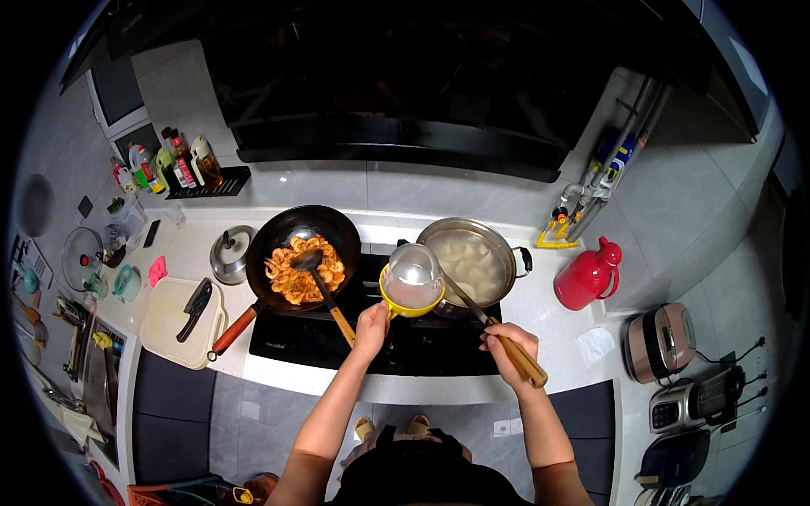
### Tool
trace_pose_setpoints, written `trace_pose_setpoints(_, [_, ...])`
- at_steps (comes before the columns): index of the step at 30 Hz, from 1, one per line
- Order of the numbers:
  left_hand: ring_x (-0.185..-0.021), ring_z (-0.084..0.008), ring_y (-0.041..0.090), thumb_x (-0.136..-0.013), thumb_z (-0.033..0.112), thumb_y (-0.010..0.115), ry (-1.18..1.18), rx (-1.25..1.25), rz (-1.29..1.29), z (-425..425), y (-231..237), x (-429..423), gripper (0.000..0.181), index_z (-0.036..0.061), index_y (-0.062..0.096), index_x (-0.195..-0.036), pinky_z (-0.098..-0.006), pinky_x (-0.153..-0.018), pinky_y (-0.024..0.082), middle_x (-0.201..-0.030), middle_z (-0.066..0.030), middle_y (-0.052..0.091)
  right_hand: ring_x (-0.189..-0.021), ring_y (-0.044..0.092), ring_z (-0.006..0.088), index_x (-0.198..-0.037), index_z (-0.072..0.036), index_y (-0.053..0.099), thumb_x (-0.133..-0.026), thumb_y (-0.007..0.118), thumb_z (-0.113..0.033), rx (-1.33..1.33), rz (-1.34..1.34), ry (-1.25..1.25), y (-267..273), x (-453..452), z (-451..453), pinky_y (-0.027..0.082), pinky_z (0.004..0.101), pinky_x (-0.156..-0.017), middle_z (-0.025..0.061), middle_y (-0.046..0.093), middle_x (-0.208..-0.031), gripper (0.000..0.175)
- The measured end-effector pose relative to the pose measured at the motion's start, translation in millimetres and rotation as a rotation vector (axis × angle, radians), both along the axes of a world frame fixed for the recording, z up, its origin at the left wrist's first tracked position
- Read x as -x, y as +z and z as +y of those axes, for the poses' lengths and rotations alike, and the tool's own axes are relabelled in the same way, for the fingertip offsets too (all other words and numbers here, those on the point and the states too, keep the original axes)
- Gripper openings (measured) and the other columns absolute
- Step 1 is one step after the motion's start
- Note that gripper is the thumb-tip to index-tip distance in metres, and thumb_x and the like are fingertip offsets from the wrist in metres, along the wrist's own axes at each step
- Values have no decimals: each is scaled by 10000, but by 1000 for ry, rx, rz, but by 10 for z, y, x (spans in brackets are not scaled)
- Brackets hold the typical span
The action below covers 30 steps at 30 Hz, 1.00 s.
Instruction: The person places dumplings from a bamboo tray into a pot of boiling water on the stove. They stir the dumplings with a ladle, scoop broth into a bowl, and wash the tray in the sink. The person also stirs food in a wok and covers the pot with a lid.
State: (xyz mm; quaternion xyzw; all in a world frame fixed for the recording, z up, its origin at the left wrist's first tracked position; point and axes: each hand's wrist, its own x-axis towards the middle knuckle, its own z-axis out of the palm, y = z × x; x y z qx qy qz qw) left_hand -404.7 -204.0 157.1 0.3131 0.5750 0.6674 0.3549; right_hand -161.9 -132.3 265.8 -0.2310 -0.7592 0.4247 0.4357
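Note:
My left hand point(371, 329) grips the handle of a yellow cup point(411, 311) between the two pans. The wooden handle of a metal ladle point(411, 265) is in my right hand point(511, 351), and the ladle's bowl is tilted over the cup. To the right, a steel pot point(516, 297) on the stove holds cloudy liquid with pale dumplings point(468, 259). On the left, a black wok point(259, 240) contains reddish cooked shrimp point(294, 284), with a black spatula point(308, 260) resting in it.
A steel lid point(231, 254) and a white cutting board point(158, 329) bearing a black cleaver point(197, 303) lie left of the wok. The wok's handle point(234, 330) sticks out over the counter. Right of the pot stand a red thermos jug point(585, 278) and a rice cooker point(661, 341). A range hood point(398, 139) hangs above.

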Motion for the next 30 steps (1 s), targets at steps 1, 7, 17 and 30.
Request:
trace_pose_setpoints(1, [-450,-48,328,-943,282,365,-1,-5,-2,-8,-23,2,393,101,402,-595,-217,-426,270,-520,53,357,-614,610,176,-817,-14,614,-742,600,22,-102,-34,-2,-16,-18,-1,492,254,-534,103,593,-721,84])
trace_pose_setpoints(7, [-451,-56,327,-947,270,359,18,-27,-14,-40,-112,-22,388,99,382,-599,-220,-426,280,-525,46,348,-604,590,200,-805,-81,639,-604,659,40,-585,-163,50,-59,-146,-17,477,266,-523,84,579,-753,236])
trace_pose_setpoints(17, [-468,-70,326,-951,263,347,42,-69,-39,-69,-83,-101,391,99,358,-596,-223,-428,292,-540,39,323,-707,547,191,-897,-27,519,-811,508,-13,-59,342,-220,-632,-456,43,460,315,-693,152,560,-846,87])
trace_pose_setpoints(30, [-459,-74,284,-948,317,353,149,-69,-15,-166,11,-249,407,122,322,-592,-223,-425,257,-534,38,284,-628,501,172,-767,-17,493,-788,561,-114,13,8,-775,-2107,-1326,1095,424,279,-573,92,503,-717,121])
